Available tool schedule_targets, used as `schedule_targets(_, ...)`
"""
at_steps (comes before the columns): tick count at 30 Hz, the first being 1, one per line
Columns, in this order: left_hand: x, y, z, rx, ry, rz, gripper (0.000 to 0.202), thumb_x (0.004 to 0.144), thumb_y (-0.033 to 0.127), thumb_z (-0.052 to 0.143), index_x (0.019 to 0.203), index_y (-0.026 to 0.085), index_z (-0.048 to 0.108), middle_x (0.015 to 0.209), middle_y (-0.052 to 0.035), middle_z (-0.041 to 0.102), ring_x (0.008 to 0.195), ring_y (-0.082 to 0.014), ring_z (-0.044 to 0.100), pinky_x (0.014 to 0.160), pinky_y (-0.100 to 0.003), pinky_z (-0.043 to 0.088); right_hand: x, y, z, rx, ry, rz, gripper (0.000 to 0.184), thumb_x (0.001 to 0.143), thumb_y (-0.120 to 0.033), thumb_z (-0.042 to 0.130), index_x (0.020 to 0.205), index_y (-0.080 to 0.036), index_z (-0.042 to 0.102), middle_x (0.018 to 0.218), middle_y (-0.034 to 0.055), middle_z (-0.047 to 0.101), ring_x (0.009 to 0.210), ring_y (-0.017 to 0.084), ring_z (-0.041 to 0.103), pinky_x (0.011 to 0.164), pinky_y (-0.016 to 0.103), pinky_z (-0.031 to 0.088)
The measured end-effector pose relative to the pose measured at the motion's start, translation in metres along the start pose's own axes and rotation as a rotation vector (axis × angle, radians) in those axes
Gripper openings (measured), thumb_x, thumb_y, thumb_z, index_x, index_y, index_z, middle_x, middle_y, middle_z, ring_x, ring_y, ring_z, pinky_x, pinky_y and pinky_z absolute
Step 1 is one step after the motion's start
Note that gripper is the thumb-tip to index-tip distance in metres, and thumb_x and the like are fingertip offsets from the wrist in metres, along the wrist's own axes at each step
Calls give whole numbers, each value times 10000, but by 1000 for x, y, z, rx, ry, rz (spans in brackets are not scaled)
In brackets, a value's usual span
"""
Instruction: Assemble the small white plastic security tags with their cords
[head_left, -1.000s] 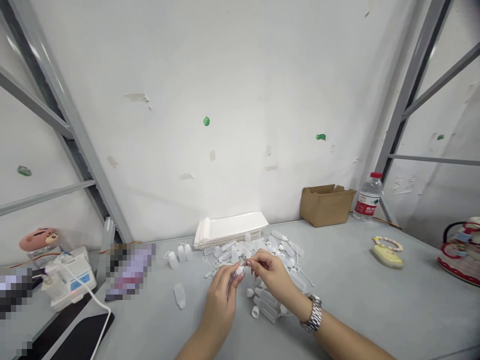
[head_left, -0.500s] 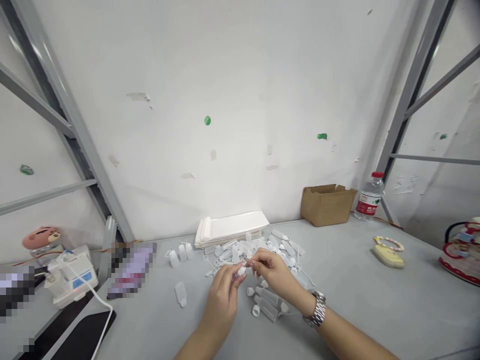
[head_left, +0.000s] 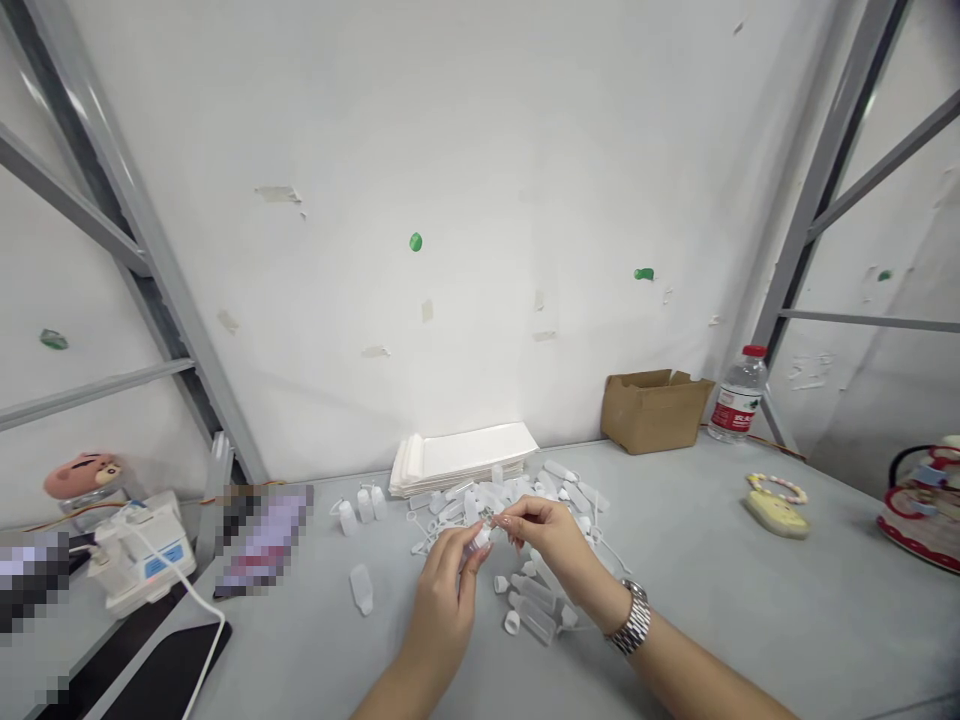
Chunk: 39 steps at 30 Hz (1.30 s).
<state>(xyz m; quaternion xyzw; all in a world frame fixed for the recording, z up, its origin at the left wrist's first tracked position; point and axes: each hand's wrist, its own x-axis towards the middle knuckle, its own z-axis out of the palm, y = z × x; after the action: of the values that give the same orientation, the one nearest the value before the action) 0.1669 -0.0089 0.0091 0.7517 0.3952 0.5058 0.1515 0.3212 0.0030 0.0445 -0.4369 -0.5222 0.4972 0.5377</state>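
Small plastic bottle [head_left: 480, 540] between both hands [head_left: 442, 605] [head_left: 551, 545]

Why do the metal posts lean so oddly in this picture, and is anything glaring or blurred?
In the head view, the wide lens seems to bend the grey metal uprights inward; glare brightens the white wall above the stacked white paper; the left hand and right hand look fairly sharp; the blocky patch looks deliberately pixelated.
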Motion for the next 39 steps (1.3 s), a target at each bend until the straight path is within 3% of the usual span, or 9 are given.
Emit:
schedule_targets(10,0,1,1,-24,-31,-89,204,842,247,428,993,219,563,922,-60,611,897,-195,580,767,-340,480,-2,2,0,71,-32,59,208,612,-366,702,584,-163,669,493,-27,514,498,100,419,530,248,330)
schedule_targets(17,-1,0,0,-19,-37,-113,210,852,247,411,1002,219,554,940,-57,606,911,-190,570,787,-340,470,-1,3,1,-3,-9,21,218,621,-376,692,602,-160,668,503,-27,504,512,105,432,546,252,354)
schedule_targets(22,0,-2,0,9,-29,-64,221,847,230,416,1017,214,557,937,-63,610,906,-193,574,782,-344,478,1,6,0,-122,-14,-57,230,665,-390,659,603,-170,646,551,-24,496,502,103,444,510,244,365)
schedule_targets(29,0,-7,-1,53,-29,67,236,839,188,425,1023,220,569,916,-64,620,890,-192,580,750,-329,492,-2,1,-9,-454,-59,-371,185,780,-300,578,644,-185,629,660,-3,519,652,133,507,631,256,401)
schedule_targets(39,-2,-14,1,110,-26,179,270,838,150,415,1066,214,547,908,-73,623,877,-194,583,749,-334,492,1,9,-9,-500,-85,-377,230,770,-374,582,658,-185,649,654,2,526,649,136,512,624,256,407)
